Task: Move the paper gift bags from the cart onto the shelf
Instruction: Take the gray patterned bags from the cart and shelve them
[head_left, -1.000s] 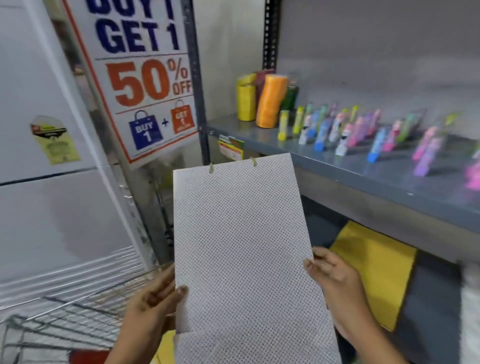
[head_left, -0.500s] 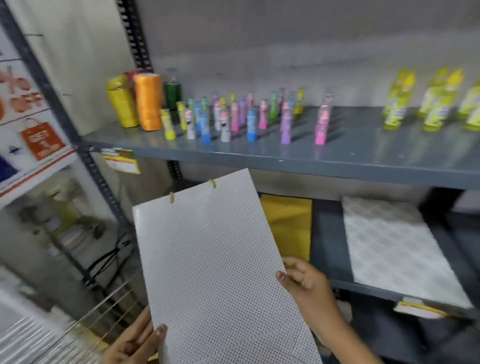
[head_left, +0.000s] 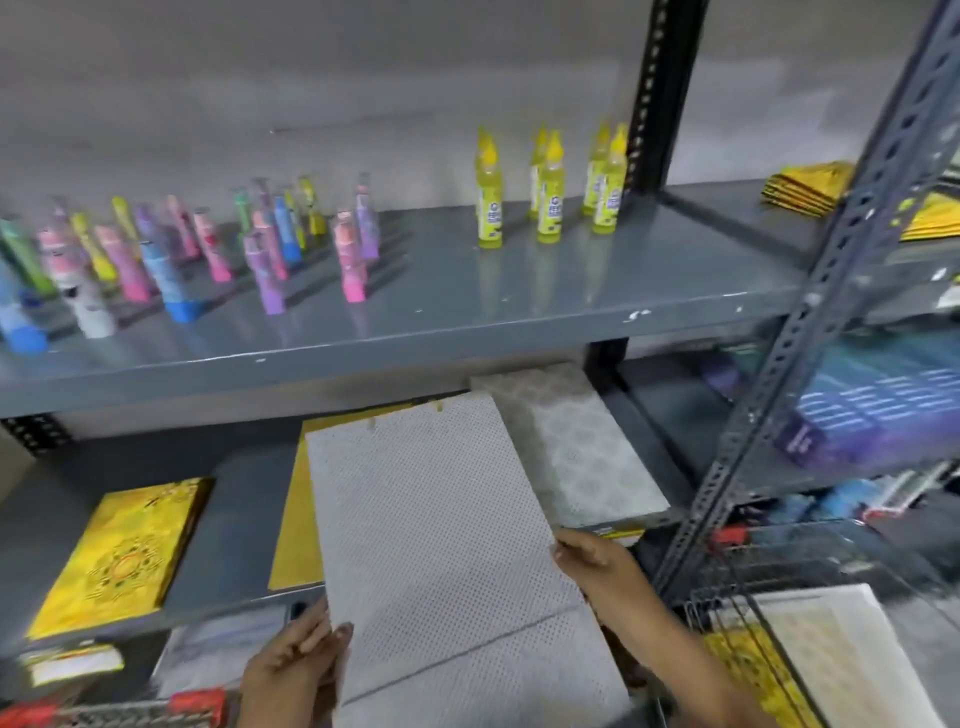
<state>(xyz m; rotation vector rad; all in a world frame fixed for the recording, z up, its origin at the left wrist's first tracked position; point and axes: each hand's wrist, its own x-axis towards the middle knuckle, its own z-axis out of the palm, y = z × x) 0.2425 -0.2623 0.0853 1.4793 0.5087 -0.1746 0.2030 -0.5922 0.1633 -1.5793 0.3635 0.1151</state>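
Observation:
I hold a flat white dotted paper gift bag (head_left: 441, 545) with both hands, its top end reaching in over the lower grey shelf (head_left: 239, 525). My left hand (head_left: 296, 660) grips its lower left edge and my right hand (head_left: 597, 561) grips its right edge. Under it lies a plain yellow bag (head_left: 296, 525). A white patterned bag (head_left: 576, 447) lies to its right and a yellow ornate bag (head_left: 119, 556) to its left. More bags (head_left: 841, 654) lie in the wire cart (head_left: 779, 561) at lower right.
The upper shelf (head_left: 467, 312) carries several coloured small bottles (head_left: 176, 260) and yellow bottles (head_left: 545, 192). A slotted steel post (head_left: 810, 312) stands close on the right, with more stock behind it. A red cart handle (head_left: 197, 701) shows at the bottom left.
My view has swung right along the shelving. The white dotted bag has gone forward and down from in front of me to over the lower shelf, above the yellow bag.

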